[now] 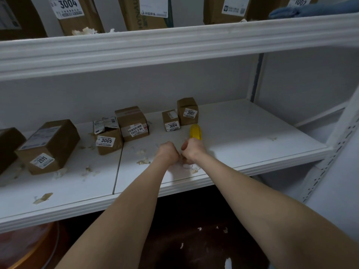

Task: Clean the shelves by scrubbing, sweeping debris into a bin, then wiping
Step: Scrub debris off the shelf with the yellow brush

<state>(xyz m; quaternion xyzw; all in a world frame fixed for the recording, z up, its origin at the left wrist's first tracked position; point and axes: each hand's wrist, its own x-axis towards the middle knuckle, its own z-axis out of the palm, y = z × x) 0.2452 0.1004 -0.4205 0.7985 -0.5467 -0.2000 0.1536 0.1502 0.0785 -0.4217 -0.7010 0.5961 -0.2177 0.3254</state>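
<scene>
My right hand (192, 150) is wrapped around the yellow scrubber (195, 131), which sits on the middle shelf (244, 138) just in front of the 2007 box (188, 111). My left hand (168, 152) is fisted right beside it, can't tell if it's holding anything. Paper scraps (143, 162) are scattered around both hands.

The white shelf (242, 136) is lying littered with pale torn scraps (143, 162), mostly across its left and middle. A yellow tool (196, 132) is sticking out of the right hand (192, 150), which is gripping it just above the shelf. A blue cloth (310, 9) is resting on the shelf above.
</scene>
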